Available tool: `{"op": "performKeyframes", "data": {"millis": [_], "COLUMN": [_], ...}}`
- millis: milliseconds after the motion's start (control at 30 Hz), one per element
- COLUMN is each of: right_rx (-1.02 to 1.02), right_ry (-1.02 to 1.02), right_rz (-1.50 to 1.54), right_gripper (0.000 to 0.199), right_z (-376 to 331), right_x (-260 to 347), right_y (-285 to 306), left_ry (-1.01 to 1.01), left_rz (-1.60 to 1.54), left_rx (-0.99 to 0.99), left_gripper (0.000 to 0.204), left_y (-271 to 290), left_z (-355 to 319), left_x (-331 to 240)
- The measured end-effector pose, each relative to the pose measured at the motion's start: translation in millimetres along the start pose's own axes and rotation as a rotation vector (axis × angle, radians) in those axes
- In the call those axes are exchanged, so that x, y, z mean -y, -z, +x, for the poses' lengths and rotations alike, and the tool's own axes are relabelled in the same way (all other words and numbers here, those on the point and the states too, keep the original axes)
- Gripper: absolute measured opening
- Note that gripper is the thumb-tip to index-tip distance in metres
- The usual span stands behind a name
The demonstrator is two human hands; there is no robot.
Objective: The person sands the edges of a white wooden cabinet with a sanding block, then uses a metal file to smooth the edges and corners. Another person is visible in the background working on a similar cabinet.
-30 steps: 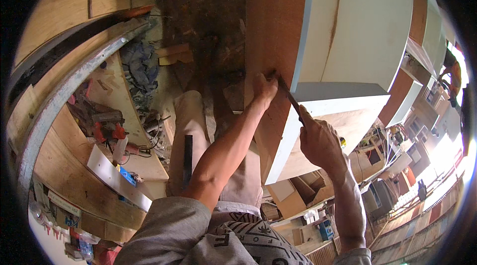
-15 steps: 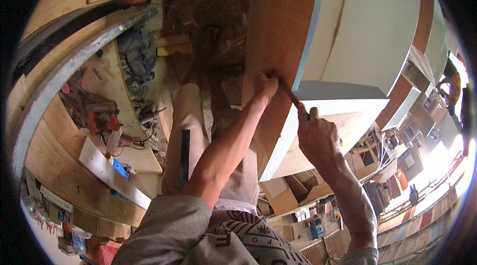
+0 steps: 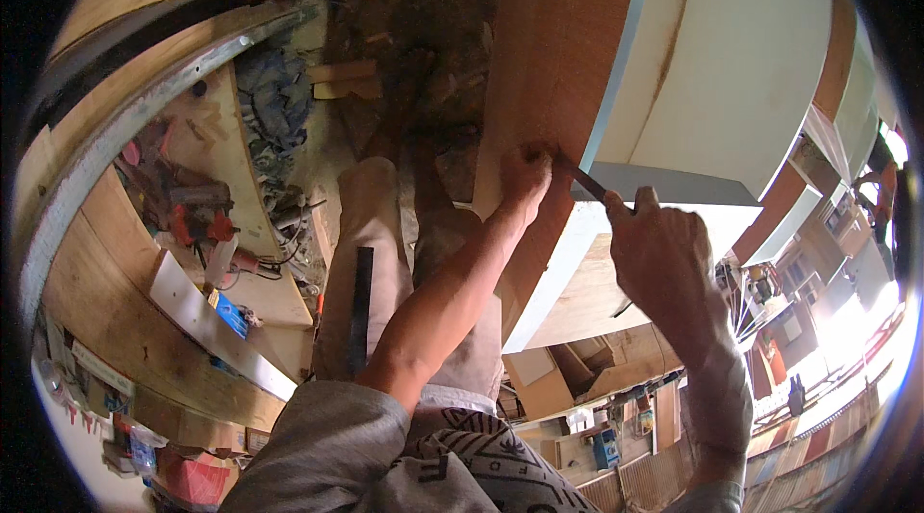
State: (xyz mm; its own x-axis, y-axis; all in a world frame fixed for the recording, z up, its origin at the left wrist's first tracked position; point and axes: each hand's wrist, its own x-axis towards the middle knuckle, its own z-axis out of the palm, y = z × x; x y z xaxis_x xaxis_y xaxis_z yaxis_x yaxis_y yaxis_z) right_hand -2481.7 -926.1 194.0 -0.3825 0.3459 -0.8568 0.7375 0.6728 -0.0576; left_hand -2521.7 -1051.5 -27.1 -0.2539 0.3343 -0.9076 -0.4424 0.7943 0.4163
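Observation:
A dark, narrow file (image 3: pixel 583 180) lies slantwise across the edge of a brown wooden panel (image 3: pixel 549 51) at the corner of a large cabinet-like piece. My left hand (image 3: pixel 527 176) is closed round its far end, close against the brown face. At the other end my right hand (image 3: pixel 664 245) grips the handle, which is mostly hidden in the fingers. A pale blue edge strip (image 3: pixel 628 46) runs along the panel and meets a grey strip (image 3: pixel 679 183) beside the file. Below that, a white edge (image 3: pixel 553 287) borders bare plywood.
A black bar (image 3: pixel 362 306) lies along my left thigh. To the left are a curved-looking metal rail (image 3: pixel 144 99), boards, a red-and-black tool (image 3: pixel 204 222) and a blue box (image 3: pixel 229 313). Wood scraps (image 3: pixel 346 80) lie on the dark floor ahead. Cluttered shelving stands at the right.
My right hand has shifted right with the file handle, and the file lies at a flatter slant. The left hand moves slightly right, still on the far end. The whole view has shifted a little.

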Motion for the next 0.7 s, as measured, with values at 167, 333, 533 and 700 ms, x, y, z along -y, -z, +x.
{"op": "performKeyframes", "data": {"millis": [167, 333, 533, 700], "right_rx": [0.143, 0.114, -0.046, -0.047], "right_ry": [-0.021, 0.006, 0.075, 0.132], "right_rz": [0.045, -0.006, -0.025, -0.141], "right_gripper": [0.038, 0.024, 0.017, 0.012], "right_z": [3, 0, 16, 43], "right_x": [6, 11, -9, -13], "right_y": [-22, -28, -21, 4], "left_ry": [-0.016, 0.014, 0.07, -0.38], "left_rz": [0.071, 0.162, 0.245, 0.412], "left_rx": [-0.015, 0.043, 0.086, -0.11], "left_gripper": [0.017, 0.017, 0.02, 0.021], "left_y": [2, 3, 6, 6], "left_z": [0, 19, 26, 6], "left_x": [12, 60, 61, 62]}}
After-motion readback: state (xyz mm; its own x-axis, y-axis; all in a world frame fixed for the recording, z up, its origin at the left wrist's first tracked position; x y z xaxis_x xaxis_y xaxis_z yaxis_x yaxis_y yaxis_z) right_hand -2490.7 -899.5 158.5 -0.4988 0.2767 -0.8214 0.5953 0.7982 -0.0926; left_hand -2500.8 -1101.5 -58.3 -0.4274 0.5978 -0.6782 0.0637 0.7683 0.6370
